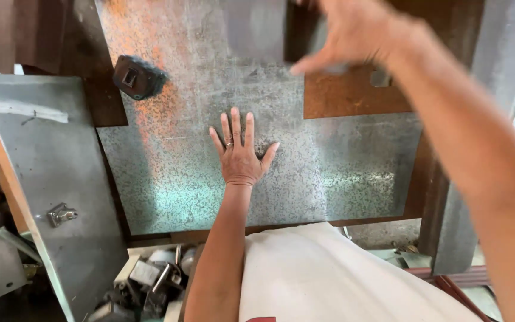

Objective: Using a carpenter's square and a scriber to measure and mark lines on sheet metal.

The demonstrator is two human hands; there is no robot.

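Workshop setting, viewed from above; bench surface of dark, rust-brown steel (353, 95) carrying sheet metal. Nearest the viewer: a white garment (329, 274) at the lower edge, and to its left an open box of mixed metal parts (150, 283), grey and dark, contents too jumbled to tell apart. Left side: a grey metal panel (61, 197), tilted, with a small bright latch-like fitting (62, 213) on its face and a pale strip of tape (28, 110) near its upper end. Centre: a large galvanized sheet (180, 179), spangled grey with orange rust staining toward its upper left, lying flat on the bench and notched at its upper right where the brown steel shows. Left hand (239, 155): flat on the sheet near its middle, palm down, fingers spread and straight, a ring on one finger; released, pressing rather than grasping. Farther up, left: a small dark tape measure case (135, 77) resting on the sheet at the edge of the rust patch, well apart from the left hand. Farthest, top right: right hand (353, 33), raised above the sheet's upper edge, fingers curved and thumb stretched out, blurred; it appears to meet a smaller grey metal piece (254, 30) at the top of view, but whether it grasps that piece cannot be told. Right margin: a grey upright post (502, 59).
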